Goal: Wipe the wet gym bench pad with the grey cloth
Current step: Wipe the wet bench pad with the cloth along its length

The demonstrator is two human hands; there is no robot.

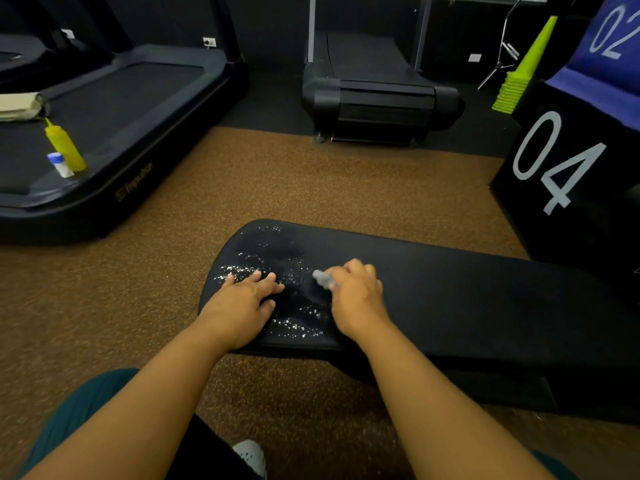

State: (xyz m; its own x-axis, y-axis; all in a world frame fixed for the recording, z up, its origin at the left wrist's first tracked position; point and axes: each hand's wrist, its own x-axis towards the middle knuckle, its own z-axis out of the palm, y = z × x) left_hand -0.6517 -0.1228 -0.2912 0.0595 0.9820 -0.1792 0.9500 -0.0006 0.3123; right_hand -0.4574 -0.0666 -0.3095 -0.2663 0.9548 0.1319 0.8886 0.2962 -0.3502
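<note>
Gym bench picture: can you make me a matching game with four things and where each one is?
Things:
1. grey cloth
2. left hand
3. yellow bottle
4. green cones

Places:
A. stacked at the far right, beside the numbered boxes
B. resting flat on the wet end of the bench pad
C. standing on the treadmill deck at the left
D. bunched up in the right hand

Pairs: 1-D, 2-B, 3-C, 4-A
</note>
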